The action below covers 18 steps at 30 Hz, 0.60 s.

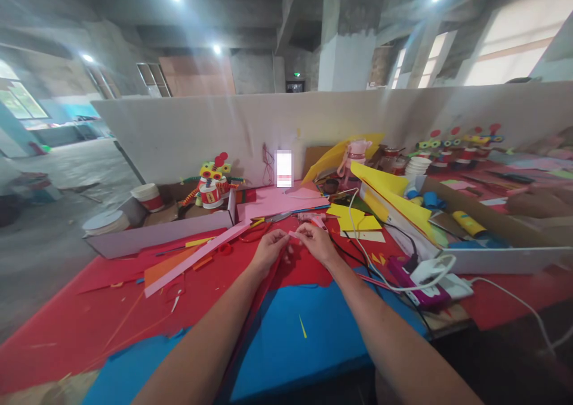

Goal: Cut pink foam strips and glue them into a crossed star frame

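My left hand and my right hand meet over the red paper, fingertips pinched on a small pink paper piece between them. Part of that piece is covered by the fingers. Just beyond my right hand lies a pink glue gun. Scissors with orange handles rest past my left hand. A long pink paper strip stretches across the table on the left. Blue paper lies beneath my forearms, with a thin yellow scrap on it.
A box on the left holds cups and a paper-cup figure. On the right, another box contains coloured paper rolls. A purple power strip with white cables stands in front of it. A white partition rises behind.
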Available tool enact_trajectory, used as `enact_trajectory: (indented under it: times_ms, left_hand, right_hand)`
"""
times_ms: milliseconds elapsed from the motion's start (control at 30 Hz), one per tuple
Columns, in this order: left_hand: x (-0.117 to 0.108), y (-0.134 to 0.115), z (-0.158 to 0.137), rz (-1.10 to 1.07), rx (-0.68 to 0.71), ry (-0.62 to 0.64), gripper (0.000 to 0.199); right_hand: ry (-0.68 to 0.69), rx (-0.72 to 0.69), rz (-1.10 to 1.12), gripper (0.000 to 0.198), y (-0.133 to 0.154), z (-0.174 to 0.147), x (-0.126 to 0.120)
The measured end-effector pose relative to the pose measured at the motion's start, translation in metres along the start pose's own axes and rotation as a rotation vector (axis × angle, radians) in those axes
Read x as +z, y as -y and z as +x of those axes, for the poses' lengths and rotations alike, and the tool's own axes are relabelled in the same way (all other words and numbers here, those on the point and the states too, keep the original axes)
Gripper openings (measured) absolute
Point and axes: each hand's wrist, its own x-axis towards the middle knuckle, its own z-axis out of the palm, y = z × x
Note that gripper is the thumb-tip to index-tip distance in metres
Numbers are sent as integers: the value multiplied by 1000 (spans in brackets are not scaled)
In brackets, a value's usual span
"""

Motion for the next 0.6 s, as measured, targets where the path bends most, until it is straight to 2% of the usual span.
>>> enact_trajectory:
  times_ms: [100,167,267,333,400,500,567,600]
  left_hand:
    - [-3,2,3,-30,-9,-14,38]
    - [-6,3,6,-63,-3,-42,37]
    - [-12,5,11,-104,3,-123,35]
    - [-14,5,12,-130,15,-196,33]
    - [-15,5,13,-131,56,-267,31]
    - [-14,5,13,-102,99,-312,30]
    - [-14,5,13,-85,93,-299,31]
    - [-14,6,14,-76,88,-290,31]
  right_hand:
    - [1,-42,-22,24,4,-2,1]
    - [69,-52,-24,24,8,-5,3]
    - [170,107,-38,21,14,-10,7]
    - [129,129,-151,20,16,-12,7]
    - [112,86,-278,20,17,-10,3]
    - [62,46,-388,22,16,0,-15]
    - [-112,82,-514,24,12,10,-30]
    - [-171,148,-596,24,8,14,-37]
